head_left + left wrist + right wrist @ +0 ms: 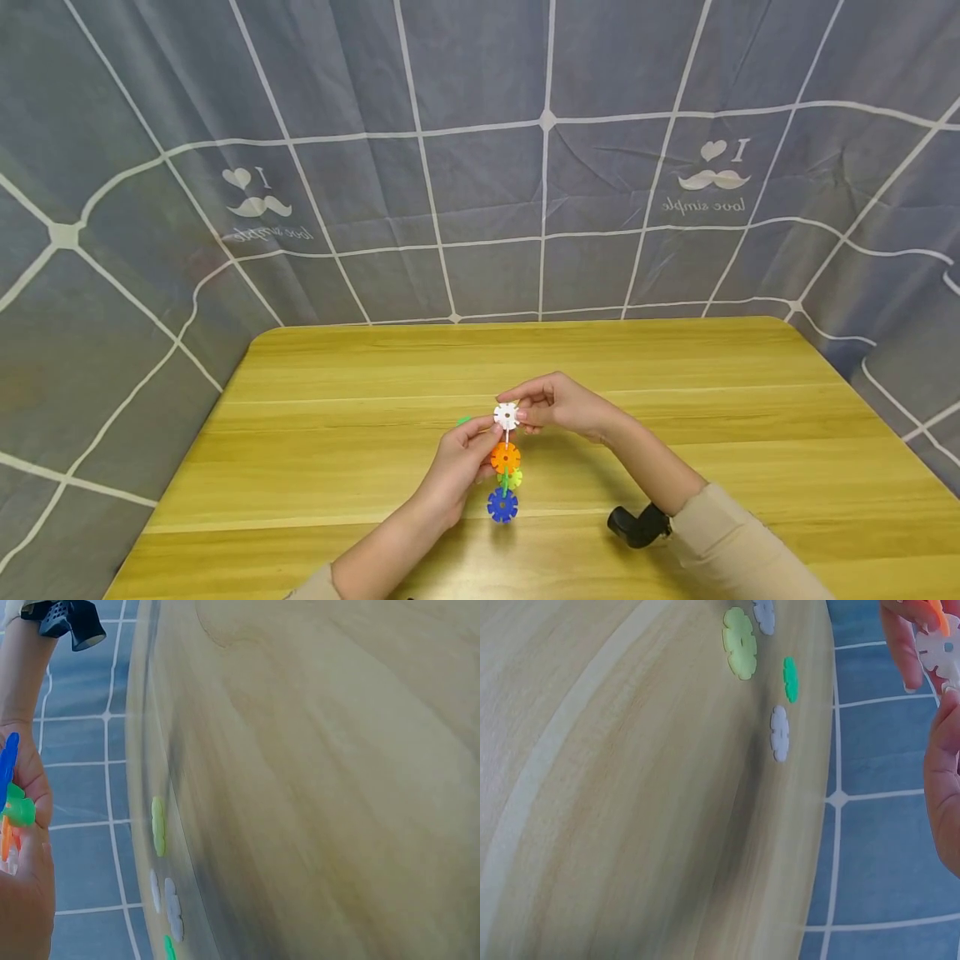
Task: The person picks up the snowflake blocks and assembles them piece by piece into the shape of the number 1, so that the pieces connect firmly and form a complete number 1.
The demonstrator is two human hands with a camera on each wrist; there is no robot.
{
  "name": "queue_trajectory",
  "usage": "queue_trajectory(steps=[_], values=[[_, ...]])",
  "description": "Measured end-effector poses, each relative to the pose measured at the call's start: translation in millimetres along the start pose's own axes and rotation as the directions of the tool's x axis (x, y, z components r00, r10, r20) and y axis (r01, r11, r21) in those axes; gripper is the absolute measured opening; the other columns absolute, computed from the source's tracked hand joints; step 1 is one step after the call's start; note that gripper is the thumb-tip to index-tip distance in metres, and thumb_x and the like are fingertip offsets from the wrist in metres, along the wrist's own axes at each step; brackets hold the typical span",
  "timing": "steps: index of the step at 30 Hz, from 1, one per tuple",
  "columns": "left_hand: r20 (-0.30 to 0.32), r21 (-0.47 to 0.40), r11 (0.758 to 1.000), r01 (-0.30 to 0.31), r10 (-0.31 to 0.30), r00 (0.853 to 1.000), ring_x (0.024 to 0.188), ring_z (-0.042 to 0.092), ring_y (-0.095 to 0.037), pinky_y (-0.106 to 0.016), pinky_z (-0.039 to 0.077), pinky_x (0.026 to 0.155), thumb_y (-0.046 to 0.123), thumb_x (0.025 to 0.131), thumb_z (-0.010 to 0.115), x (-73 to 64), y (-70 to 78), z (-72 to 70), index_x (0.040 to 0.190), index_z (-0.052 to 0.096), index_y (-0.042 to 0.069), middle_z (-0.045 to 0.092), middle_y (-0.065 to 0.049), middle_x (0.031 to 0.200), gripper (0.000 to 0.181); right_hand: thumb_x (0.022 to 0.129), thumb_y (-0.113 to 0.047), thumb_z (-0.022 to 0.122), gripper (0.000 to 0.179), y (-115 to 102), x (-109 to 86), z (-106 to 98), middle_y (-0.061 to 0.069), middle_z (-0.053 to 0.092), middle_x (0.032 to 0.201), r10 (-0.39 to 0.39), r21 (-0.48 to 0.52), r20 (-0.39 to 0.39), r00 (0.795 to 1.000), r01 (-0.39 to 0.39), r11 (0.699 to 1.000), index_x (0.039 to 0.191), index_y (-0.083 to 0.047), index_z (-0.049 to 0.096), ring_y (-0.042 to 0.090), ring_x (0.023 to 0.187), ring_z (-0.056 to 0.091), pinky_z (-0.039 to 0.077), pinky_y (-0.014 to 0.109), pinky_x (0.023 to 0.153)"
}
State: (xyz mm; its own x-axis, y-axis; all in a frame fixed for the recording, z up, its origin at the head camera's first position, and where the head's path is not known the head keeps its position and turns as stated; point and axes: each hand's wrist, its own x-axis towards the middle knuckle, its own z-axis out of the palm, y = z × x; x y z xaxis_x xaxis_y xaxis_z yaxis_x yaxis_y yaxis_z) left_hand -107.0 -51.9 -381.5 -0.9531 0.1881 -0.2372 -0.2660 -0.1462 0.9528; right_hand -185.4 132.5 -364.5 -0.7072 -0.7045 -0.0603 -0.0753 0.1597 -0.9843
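Note:
Over the table, both hands hold a chain of notched plastic discs that slot together. At its top in the head view is a white disc (pixel 507 415); below hang an orange disc (pixel 506 458), a partly covered yellow-green one (pixel 515 477), a green one seen edge-on, and a blue disc (pixel 502 505). My left hand (pixel 457 467) grips the chain from the left, its thumb tip just under the white disc. My right hand (pixel 570 406) pinches the white disc's right edge between thumb and fingers. In the left wrist view the blue disc (pixel 8 766) shows side-on.
Loose discs lie on the wooden table (pixel 337 467): a yellow-green one (pixel 739 643), a green one (pixel 790 679) and two white ones, the nearer white disc (pixel 780 733) beside the green. A black wrist camera (pixel 637 527) sits on the right wrist. Grey gridded curtains (pixel 480 183) surround the table.

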Motion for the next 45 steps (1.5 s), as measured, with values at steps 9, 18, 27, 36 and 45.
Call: queue_trajectory(steps=[9, 18, 27, 36, 45], values=[[-0.025, -0.002, 1.000, 0.017, -0.017, 1.000, 0.059, 0.050, -0.002, -0.013, 0.039, 0.050, 0.018, 0.096, 0.053, 4.6, -0.4, 1.2, 0.119, 0.055, -0.005, 0.068, -0.010, 0.099, 0.033, 0.090, 0.002, 0.055, 0.035, 1.6, -0.2, 2.9, 0.008, 0.068, 0.088, 0.002, 0.027, 0.013, 1.000, -0.002, 1.000, 0.122, 0.015, 0.051, 0.010, 0.067, 0.058, 0.051, 0.022, 0.062], [-0.026, -0.015, 1.000, 0.024, -0.025, 0.999, 0.056, 0.054, -0.002, -0.011, 0.042, 0.048, 0.016, 0.096, 0.053, 7.2, -1.1, 0.8, 0.113, 0.056, -0.005, 0.068, -0.004, 0.088, 0.028, 0.090, 0.003, 0.055, 0.035, 4.0, 1.9, 2.8, 0.008, 0.068, 0.087, -0.018, 0.036, 0.024, 1.000, 0.017, 0.999, 0.123, 0.016, 0.049, 0.010, 0.066, 0.057, 0.051, 0.022, 0.062], [-0.035, -0.020, 0.999, 0.041, -0.041, 0.999, 0.053, 0.051, 0.000, -0.010, 0.041, 0.047, 0.016, 0.095, 0.053, 6.9, 0.0, -0.2, 0.112, 0.057, -0.004, 0.069, -0.005, 0.091, 0.026, 0.090, 0.005, 0.055, 0.034, 5.6, 3.4, 2.3, 0.006, 0.067, 0.085, -0.003, 0.045, 0.018, 1.000, 0.002, 0.999, 0.122, 0.016, 0.051, 0.012, 0.067, 0.058, 0.051, 0.023, 0.061], [-0.038, -0.032, 0.998, 0.054, -0.056, 0.998, 0.055, 0.056, -0.002, -0.012, 0.044, 0.047, 0.015, 0.095, 0.053, 6.7, -0.6, -2.7, 0.109, 0.057, -0.005, 0.069, -0.011, 0.095, 0.024, 0.090, 0.004, 0.055, 0.034, 7.9, 4.4, -0.6, 0.012, 0.063, 0.080, 0.021, 0.048, -0.018, 1.000, -0.021, 0.999, 0.121, 0.016, 0.051, 0.017, 0.068, 0.057, 0.052, 0.028, 0.063], [-0.067, -0.022, 0.997, 0.075, -0.076, 0.995, 0.053, 0.053, -0.003, -0.012, 0.040, 0.045, 0.014, 0.095, 0.053, 6.8, -1.4, -9.2, 0.108, 0.056, -0.005, 0.068, -0.013, 0.097, 0.023, 0.087, 0.005, 0.058, 0.035, 13.4, 10.3, -2.1, 0.013, 0.064, 0.081, 0.095, 0.071, -0.074, 0.993, -0.090, 0.993, 0.119, 0.017, 0.051, 0.015, 0.069, 0.057, 0.050, 0.026, 0.063]])
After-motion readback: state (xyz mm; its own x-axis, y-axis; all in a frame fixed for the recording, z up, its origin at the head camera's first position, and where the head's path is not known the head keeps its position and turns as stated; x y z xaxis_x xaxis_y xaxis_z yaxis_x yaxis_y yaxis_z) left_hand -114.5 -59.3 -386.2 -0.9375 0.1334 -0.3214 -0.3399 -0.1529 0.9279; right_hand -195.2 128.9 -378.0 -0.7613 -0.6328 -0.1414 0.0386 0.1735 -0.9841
